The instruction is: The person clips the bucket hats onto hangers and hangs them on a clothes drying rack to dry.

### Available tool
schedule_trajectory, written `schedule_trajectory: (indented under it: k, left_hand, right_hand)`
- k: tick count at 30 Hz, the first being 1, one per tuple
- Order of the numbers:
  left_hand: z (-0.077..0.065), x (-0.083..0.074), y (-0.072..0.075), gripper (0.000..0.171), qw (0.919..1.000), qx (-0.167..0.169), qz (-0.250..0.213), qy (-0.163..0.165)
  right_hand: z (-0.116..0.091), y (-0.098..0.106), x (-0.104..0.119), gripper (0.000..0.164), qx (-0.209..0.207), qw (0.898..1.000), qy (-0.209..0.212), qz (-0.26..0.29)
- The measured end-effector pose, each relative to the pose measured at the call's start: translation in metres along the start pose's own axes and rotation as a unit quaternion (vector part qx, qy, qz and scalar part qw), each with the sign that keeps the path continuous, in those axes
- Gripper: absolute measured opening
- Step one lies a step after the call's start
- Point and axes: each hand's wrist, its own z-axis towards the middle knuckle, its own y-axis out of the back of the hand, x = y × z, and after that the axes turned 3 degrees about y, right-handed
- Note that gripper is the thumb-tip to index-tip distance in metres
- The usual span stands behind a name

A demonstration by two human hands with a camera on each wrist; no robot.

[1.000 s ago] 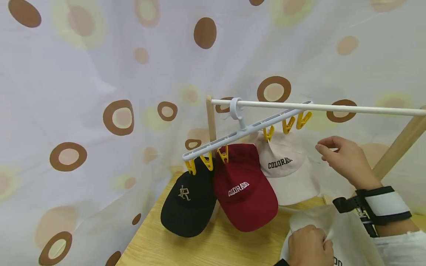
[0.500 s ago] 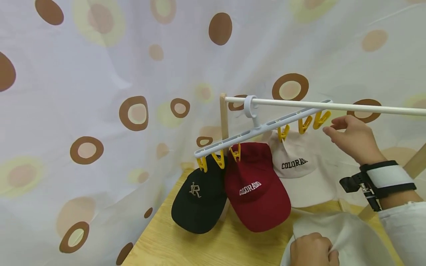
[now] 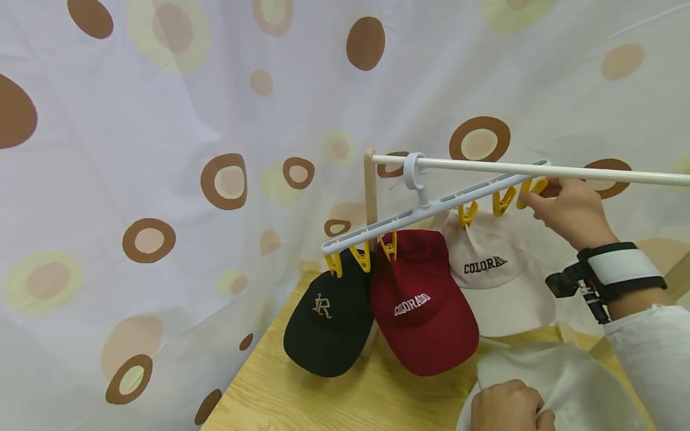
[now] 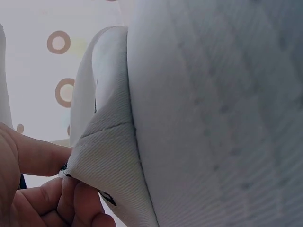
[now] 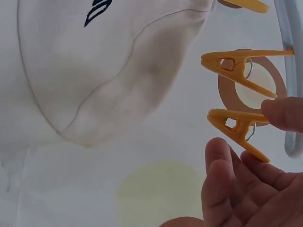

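My left hand [image 3: 507,407] pinches the front of a whitish baseball cap [image 3: 574,371] low at the right of the head view. The left wrist view has thumb and fingers on its folded cloth [image 4: 111,146], with part of some dark lettering showing. Up at the far end of a pale blue clip hanger [image 3: 399,224], my right hand [image 3: 575,209] pinches the outermost yellow clip [image 5: 236,125]. Thumb and forefinger lie at its two handle ends, and its jaws look closed. Another yellow clip [image 5: 236,66], holding nothing, hangs beside it.
From the hanger's other clips hang a black cap [image 3: 327,329], a red cap [image 3: 426,326] and a cream cap [image 3: 507,305]. The hanger hooks over a white rail [image 3: 485,167] on a wooden post [image 3: 371,197]. Below lies a wooden tabletop [image 3: 302,401]; a spotted curtain [image 3: 178,108] stands behind.
My right hand has moved up to the outermost clip and taken it between thumb and fingers. The left hand keeps its hold on the whitish cap. The head view has shifted slightly.
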Motion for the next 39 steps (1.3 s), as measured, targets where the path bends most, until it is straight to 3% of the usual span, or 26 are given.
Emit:
schedule_trajectory:
  k: [5, 10, 13, 17, 22, 26, 28, 34, 39]
  left_hand:
    - [-0.004, -0.003, 0.001, 0.043, 0.9996, -0.019, 0.001, -0.021]
    - [-0.002, -0.008, 0.006, 0.041, 0.9990, 0.021, -0.027, -0.029]
    - [0.000, -0.012, 0.009, 0.040, 0.9981, 0.026, -0.033, -0.044]
    - [0.004, -0.018, 0.013, 0.039, 0.9955, 0.002, -0.030, -0.090]
    - [0.016, -0.026, 0.017, 0.044, 0.9860, -0.022, -0.041, -0.160]
    - [0.026, -0.032, 0.017, 0.040, 0.9805, -0.031, -0.041, -0.190]
    - [0.030, -0.034, 0.018, 0.034, 0.9802, -0.032, -0.036, -0.192]
    - [0.037, -0.034, 0.022, 0.023, 0.9785, -0.101, -0.025, -0.178]
    - [0.049, -0.032, 0.027, 0.030, 0.9810, -0.091, -0.054, -0.162]
  right_hand:
    - [-0.005, 0.008, 0.004, 0.046, -0.018, 1.000, 0.002, -0.018]
    - [-0.010, 0.012, 0.015, 0.058, -0.022, 0.998, -0.012, -0.057]
    - [-0.016, 0.015, 0.022, 0.060, -0.022, 0.996, -0.010, -0.087]
    - [-0.025, 0.018, 0.030, 0.063, -0.005, 0.993, -0.007, -0.114]
    - [-0.033, 0.021, 0.039, 0.060, 0.011, 0.991, 0.003, -0.137]
    - [-0.038, 0.022, 0.044, 0.058, 0.016, 0.990, 0.002, -0.140]
    - [-0.042, 0.023, 0.046, 0.058, 0.020, 0.990, -0.005, -0.139]
    - [-0.056, 0.031, 0.055, 0.056, 0.038, 0.988, -0.006, -0.150]
    - [-0.063, 0.038, 0.066, 0.054, 0.048, 0.984, 0.014, -0.171]
